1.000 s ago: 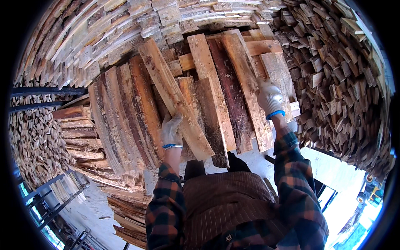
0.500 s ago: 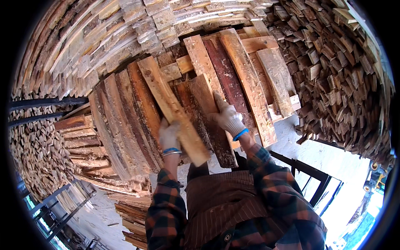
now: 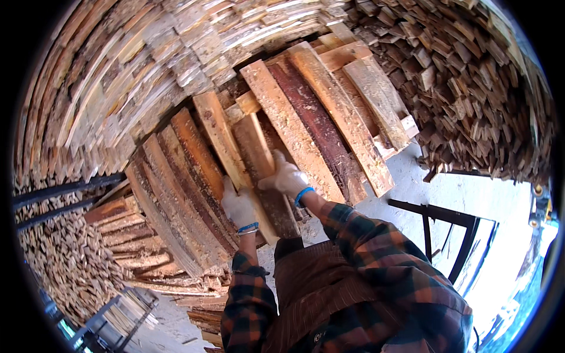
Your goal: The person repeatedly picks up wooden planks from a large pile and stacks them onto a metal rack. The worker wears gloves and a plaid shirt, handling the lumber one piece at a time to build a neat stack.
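The pale plank [image 3: 217, 126] lies just right of the left hand [image 3: 238, 207], the nearer one. The brown board [image 3: 254, 148] is beside it, under the right hand's [image 3: 288, 179] spread thumb. Both long axes run forward past the hands, leaning left. Whether fingers close underneath, I cannot tell.

I count two gloved hands [image 3: 238, 209], two blue cuffs [image 3: 303, 196], two plaid sleeves [image 3: 391, 247], two boards [image 3: 253, 141] at the hands, one dark reddish board [image 3: 315, 115], two black bars [image 3: 67, 190] at left.
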Motion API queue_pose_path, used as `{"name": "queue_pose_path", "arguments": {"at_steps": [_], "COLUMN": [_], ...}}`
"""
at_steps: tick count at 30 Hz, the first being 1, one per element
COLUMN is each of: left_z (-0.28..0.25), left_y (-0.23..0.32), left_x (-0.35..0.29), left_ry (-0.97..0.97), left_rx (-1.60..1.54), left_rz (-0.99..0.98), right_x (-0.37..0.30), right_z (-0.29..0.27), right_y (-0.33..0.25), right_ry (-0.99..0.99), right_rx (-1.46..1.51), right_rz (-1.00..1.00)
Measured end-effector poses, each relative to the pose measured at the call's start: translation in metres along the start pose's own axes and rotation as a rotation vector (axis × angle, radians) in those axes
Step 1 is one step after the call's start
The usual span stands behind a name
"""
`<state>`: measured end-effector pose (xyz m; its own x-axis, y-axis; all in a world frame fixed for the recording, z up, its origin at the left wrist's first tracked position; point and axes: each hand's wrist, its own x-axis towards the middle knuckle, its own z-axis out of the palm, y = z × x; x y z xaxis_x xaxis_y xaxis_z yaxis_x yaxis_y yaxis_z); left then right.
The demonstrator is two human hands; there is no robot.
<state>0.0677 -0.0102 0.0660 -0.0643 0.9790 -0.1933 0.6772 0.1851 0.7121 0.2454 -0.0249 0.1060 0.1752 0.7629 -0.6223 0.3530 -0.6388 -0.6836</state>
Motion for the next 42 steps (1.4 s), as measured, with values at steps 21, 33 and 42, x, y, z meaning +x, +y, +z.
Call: {"name": "queue_pose_path", "arguments": {"at_steps": [21, 33, 42], "left_z": [0.019, 0.025, 0.023], "left_y": [0.066, -0.019, -0.025], "left_x": [0.021, 0.025, 0.025], "left_ry": [0.323, 0.264, 0.319], "left_rx": [0.478, 0.934, 0.902], "left_rz": [-0.009, 0.136, 0.129], "right_x": [0.04, 0.116, 0.119], "right_z": [-0.419, -0.34, -0.255], "right_y": [0.175, 0.172, 0.124], "right_ry": [0.402, 0.167, 0.061], "right_rx": [0.183, 0.555, 0.469], "right_rz": [-0.019, -0.047, -0.092]}}
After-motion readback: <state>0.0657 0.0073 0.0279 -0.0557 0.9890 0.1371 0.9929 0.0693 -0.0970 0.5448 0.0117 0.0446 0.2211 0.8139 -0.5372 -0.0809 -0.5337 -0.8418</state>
